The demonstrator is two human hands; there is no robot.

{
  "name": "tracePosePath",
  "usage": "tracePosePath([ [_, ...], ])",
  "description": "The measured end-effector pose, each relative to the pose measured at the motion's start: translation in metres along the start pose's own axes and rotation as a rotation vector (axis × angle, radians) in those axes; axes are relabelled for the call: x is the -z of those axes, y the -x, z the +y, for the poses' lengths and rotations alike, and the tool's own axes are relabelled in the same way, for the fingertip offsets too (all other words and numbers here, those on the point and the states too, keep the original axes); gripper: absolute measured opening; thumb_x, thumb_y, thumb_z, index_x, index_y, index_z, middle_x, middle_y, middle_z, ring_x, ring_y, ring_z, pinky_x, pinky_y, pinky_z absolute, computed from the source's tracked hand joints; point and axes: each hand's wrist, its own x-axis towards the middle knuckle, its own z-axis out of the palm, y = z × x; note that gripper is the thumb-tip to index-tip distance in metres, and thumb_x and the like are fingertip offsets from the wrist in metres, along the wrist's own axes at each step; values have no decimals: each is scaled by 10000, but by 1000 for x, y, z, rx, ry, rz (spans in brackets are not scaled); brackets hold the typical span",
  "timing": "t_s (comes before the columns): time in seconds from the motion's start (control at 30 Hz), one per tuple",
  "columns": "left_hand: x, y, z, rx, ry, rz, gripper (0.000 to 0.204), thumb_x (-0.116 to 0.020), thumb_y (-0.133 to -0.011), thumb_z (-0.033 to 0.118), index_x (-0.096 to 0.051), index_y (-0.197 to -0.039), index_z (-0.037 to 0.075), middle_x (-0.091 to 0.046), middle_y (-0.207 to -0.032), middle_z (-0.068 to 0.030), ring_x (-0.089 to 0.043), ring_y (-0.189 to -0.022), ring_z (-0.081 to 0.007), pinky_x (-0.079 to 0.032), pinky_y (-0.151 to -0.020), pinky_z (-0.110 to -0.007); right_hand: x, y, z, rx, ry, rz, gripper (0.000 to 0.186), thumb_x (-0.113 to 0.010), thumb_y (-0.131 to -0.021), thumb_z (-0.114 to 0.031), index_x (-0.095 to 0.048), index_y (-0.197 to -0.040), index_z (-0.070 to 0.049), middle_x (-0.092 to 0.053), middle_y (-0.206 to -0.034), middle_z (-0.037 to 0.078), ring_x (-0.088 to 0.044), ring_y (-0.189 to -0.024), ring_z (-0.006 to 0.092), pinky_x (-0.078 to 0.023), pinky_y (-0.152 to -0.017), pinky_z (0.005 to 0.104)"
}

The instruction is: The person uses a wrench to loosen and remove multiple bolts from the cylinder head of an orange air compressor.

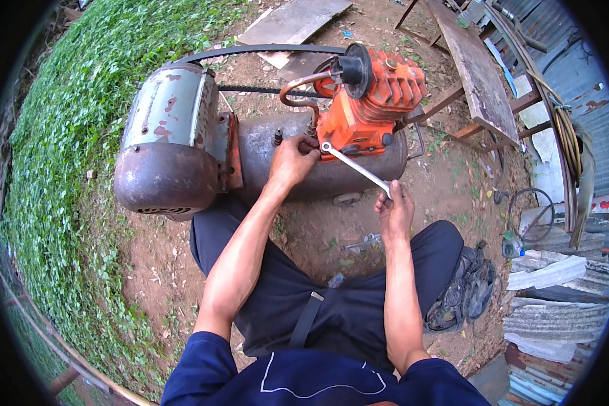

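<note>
An air compressor lies across the ground in front of my legs. Its orange pump (365,101) sits on a dark rusty tank (260,149), and a grey motor (166,108) with peeling paint stands at the left end. My right hand (396,210) is closed around the lower end of a silver combination wrench (358,169). The wrench's ring end rests at the pump's lower left corner. My left hand (294,161) is beside that ring, fingers bent together at the pump's base; whatever they pinch is hidden. A copper pipe (287,91) curves down just above them.
A black belt (264,49) runs between motor and pump. Weathered boards (294,24) lie beyond, with a wooden bench (477,74) at the far right. Corrugated sheets (555,311) and a coiled hose (567,145) line the right side. Grass (54,169) covers the left.
</note>
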Motion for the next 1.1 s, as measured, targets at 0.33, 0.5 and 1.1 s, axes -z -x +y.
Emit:
tracePosePath([
  [0.33,-1,15,15,-215,-266,48,266,-681,-831,167,-705,-1083,81,-697,-976,-143,-682,-830,-272,-517,-762,-370,16,22,-36,162,-97,-12,294,-536,-995,-327,-564,-1013,-34,-569,-730,53,-559,-617,138,-475,-551,277],
  [0.5,-9,16,11,-315,-298,96,247,-660,-867,180,-706,-1087,79,-650,-1060,-161,-669,-851,-300,-512,-752,-382,43,4,-33,70,32,-23,298,-526,-1002,-313,-569,-1010,-18,-573,-737,60,-566,-630,136,-477,-567,270],
  [1.1,-57,22,20,-369,-623,449,168,-622,-888,161,-611,-893,-7,-584,-905,-187,-623,-767,-390,-502,-665,-473,44,17,-26,-122,52,-44,290,-544,-994,-277,-596,-1012,7,-594,-711,59,-562,-610,115,-459,-558,255],
])
